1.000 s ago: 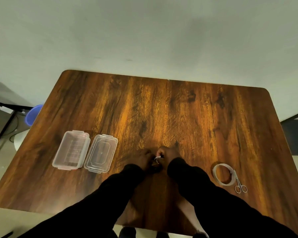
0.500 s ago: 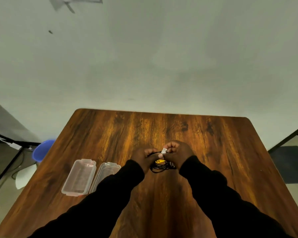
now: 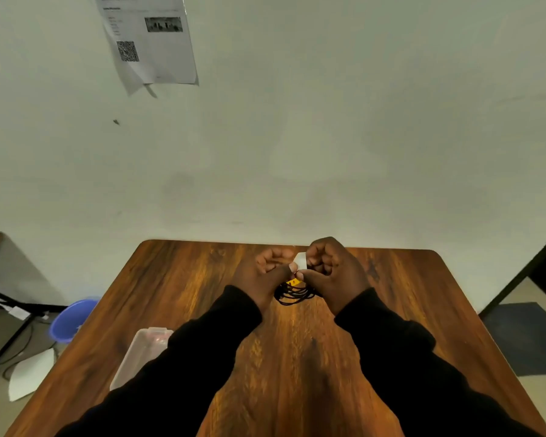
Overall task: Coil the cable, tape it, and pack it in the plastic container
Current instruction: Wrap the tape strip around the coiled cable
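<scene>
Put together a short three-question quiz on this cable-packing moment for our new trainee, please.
1. True or false: the coiled black cable already lies inside the plastic container.
2. What sits between the left hand and the right hand? A) scissors B) a small white piece of tape C) a lid
3. Fill in: the container stands on the wooden table on the person's ____ side, partly hidden by a sleeve.

Key:
1. False; the coil hangs from the hands above the table.
2. B
3. left
</scene>
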